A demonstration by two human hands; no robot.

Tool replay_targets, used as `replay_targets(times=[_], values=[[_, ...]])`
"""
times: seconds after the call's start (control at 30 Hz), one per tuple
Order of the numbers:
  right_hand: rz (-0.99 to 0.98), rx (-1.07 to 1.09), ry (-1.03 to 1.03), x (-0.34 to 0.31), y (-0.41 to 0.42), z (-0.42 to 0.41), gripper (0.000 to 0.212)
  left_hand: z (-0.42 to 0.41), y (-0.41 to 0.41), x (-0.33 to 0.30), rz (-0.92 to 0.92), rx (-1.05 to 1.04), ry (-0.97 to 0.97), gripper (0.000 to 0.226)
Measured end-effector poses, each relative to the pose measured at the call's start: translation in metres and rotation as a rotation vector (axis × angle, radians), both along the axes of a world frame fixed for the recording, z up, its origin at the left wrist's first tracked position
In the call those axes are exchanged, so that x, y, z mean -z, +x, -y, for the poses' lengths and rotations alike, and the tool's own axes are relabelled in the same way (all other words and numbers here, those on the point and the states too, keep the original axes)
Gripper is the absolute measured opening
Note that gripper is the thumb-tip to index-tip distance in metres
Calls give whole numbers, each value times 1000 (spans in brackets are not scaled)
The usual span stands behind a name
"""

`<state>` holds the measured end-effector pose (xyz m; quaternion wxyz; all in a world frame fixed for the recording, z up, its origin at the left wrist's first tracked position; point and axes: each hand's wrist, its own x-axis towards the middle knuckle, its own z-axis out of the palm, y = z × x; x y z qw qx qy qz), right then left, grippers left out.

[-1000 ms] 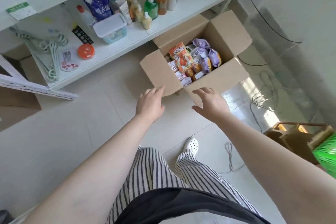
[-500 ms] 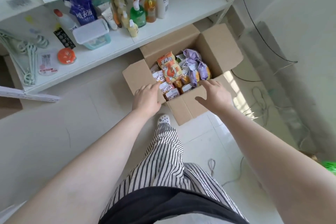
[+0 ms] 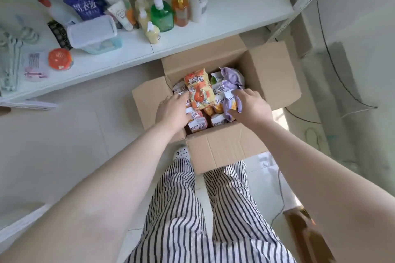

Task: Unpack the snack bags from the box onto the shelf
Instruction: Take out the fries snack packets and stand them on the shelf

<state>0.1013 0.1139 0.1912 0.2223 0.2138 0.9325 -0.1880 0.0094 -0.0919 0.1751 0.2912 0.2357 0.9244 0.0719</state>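
Observation:
An open cardboard box (image 3: 224, 147) stands on the floor in front of my legs, filled with snack bags. A large orange bag (image 3: 198, 92) lies on top in the middle, purple bags (image 3: 232, 78) are at the right, and small white-and-red bags (image 3: 197, 125) sit along the near side. My left hand (image 3: 171, 111) reaches into the box with its fingers against the orange bag's left edge. My right hand (image 3: 251, 107) grips a purple-and-yellow bag (image 3: 232, 102) between thumb and fingers. The white shelf (image 3: 235, 17) runs just behind the box.
The shelf's left half holds bottles (image 3: 161, 15), a lidded plastic container (image 3: 94, 34), an orange round lid (image 3: 59, 58) and hangers; its right part is bare. Cables (image 3: 333, 70) trail on the floor at the right. A brown crate (image 3: 307, 235) sits at the lower right.
I have stepped up to the box. Both hands have gone from its near flaps down into it, and my right hand has closed around a purple bag.

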Motion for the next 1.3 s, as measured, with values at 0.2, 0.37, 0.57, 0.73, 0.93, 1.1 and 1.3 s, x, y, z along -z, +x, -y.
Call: replay_targets(times=[0.2,0.37,0.57,0.73,0.93,1.1,1.3], values=[[39,-91,-45,113,-51,-29,60,-30,-20,104,15,-139,13,65],[50,-116,-64,230,-81,-36,68,-50,-36,225,106,-328,85,62],[42,-78,-105,352,-96,-33,68,-56,-44,357,210,-402,86,68],[30,50,-121,409,-101,-28,67,-57,-41,411,307,-629,168,63],[37,34,-110,416,-105,-20,57,-68,-41,414,475,-1022,364,59],[-33,315,-430,386,-104,-25,37,-66,-42,383,625,-1115,445,53],[-63,588,-917,329,-90,-31,20,-69,-47,333,776,-1236,495,106]])
